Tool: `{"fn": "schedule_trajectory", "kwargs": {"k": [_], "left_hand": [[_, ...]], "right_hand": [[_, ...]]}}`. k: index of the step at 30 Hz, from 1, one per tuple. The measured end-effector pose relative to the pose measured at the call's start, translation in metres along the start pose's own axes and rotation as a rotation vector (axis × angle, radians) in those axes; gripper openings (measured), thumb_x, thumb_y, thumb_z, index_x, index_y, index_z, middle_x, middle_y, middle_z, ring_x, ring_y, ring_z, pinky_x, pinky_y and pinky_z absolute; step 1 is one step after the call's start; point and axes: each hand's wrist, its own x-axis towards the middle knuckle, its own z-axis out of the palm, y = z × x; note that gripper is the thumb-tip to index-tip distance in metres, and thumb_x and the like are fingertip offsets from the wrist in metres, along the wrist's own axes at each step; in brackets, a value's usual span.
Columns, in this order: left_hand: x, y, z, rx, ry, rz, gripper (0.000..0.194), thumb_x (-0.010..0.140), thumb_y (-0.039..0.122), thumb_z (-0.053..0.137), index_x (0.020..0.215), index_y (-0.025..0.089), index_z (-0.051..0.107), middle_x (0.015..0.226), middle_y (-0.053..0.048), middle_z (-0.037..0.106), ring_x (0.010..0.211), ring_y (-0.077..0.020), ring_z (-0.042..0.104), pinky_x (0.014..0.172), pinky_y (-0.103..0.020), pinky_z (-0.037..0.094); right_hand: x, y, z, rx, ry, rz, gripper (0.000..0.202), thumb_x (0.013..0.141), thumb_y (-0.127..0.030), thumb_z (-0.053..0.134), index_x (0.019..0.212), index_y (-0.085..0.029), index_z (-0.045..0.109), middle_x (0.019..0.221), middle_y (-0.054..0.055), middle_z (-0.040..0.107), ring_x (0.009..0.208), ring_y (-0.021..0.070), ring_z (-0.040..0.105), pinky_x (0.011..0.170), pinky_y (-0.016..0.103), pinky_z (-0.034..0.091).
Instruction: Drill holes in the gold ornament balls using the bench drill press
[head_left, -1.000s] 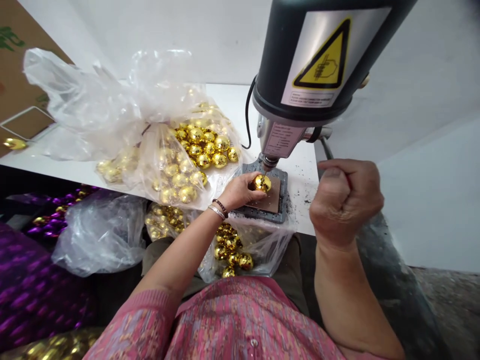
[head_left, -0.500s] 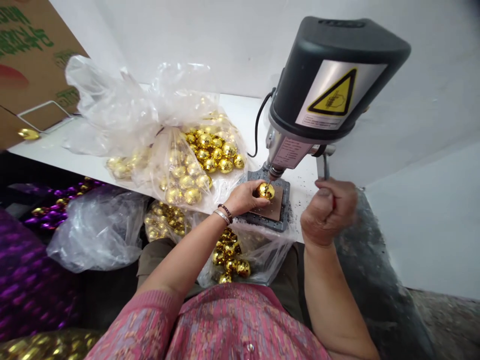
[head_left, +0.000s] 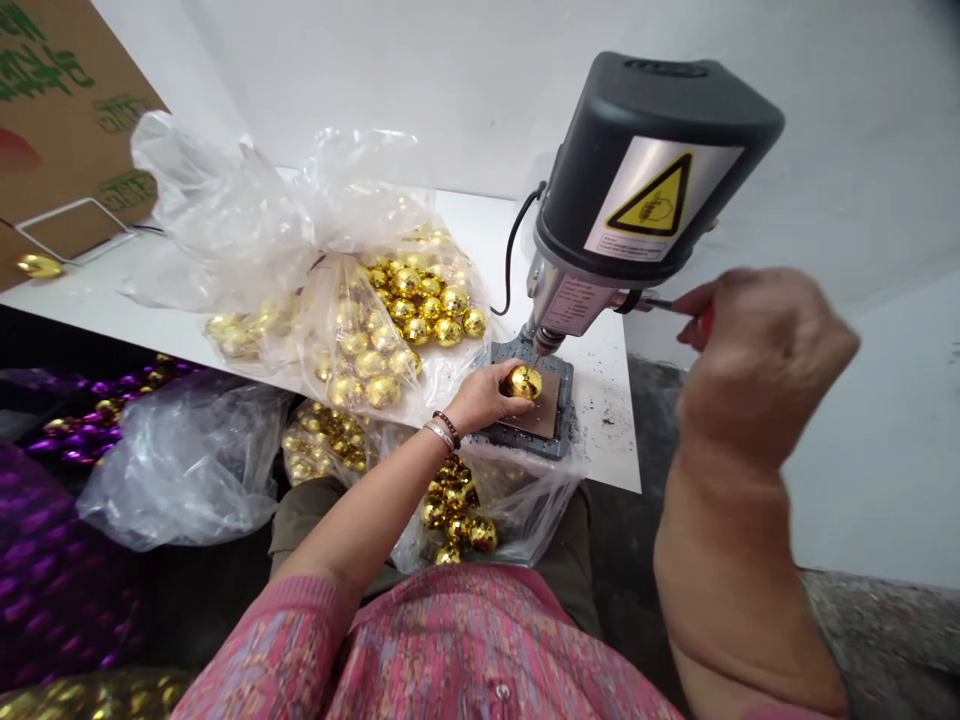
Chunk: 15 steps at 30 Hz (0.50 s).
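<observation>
My left hand (head_left: 487,397) grips a shiny gold ball (head_left: 524,382) between thumb and fingers, on the brown pad (head_left: 541,405) over the grey base of a small drill press (head_left: 652,150). The chuck (head_left: 548,342) with its thin bit points down just above the ball; whether the tip touches it I cannot tell. At the right, my right hand (head_left: 765,350) is closed round the feed lever (head_left: 664,303), which has a red part at its end. Dark shavings (head_left: 592,412) lie about the base.
A clear plastic bag of gold balls (head_left: 420,300) lies on the white table (head_left: 469,215), left of the drill press. More gold balls (head_left: 457,510) sit in a bag at my lap. A cardboard box (head_left: 67,120) stands far left, above purple balls (head_left: 90,420). A black cord (head_left: 512,240) runs behind the machine.
My right hand has swung the lever up and outward to the right. The chuck and bit have risen relative to the ball. My left hand still holds the ball on the pad.
</observation>
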Motion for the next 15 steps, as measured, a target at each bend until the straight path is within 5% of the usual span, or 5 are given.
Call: {"fn": "schedule_trajectory", "kwargs": {"k": [5,11,15], "left_hand": [[-0.027,-0.004,-0.008,-0.019,-0.005,0.039,0.051,0.073,0.026,0.076,0.122,0.021,0.063,0.102,-0.001,0.070,0.089,-0.0163,0.063,0.081,-0.027,0.050],[-0.073,-0.020,-0.047,-0.005,-0.184,0.206,0.067,0.068,0.039,0.085,0.129,0.023,0.063,0.124,-0.009,0.069,0.100,-0.0201,0.065,0.087,-0.033,0.054],[-0.059,-0.027,-0.072,0.084,0.068,0.019,0.048,0.087,0.042,0.067,0.129,0.019,0.064,0.114,-0.009,0.072,0.081,-0.0151,0.064,0.076,-0.030,0.054]], "right_hand": [[0.032,-0.006,0.000,0.088,-0.076,0.166,0.032,0.087,-0.029,0.048,0.064,-0.012,0.061,0.058,-0.002,0.051,0.055,0.0019,0.045,0.056,0.020,0.033],[0.027,-0.017,0.002,0.063,-0.082,0.223,0.031,0.088,-0.022,0.044,0.063,-0.011,0.059,0.053,-0.003,0.046,0.052,0.0012,0.044,0.056,0.021,0.034],[0.024,-0.023,0.002,-0.025,-0.085,0.198,0.033,0.090,-0.018,0.041,0.061,-0.010,0.054,0.053,-0.003,0.043,0.051,0.0000,0.042,0.058,0.021,0.034]]}}
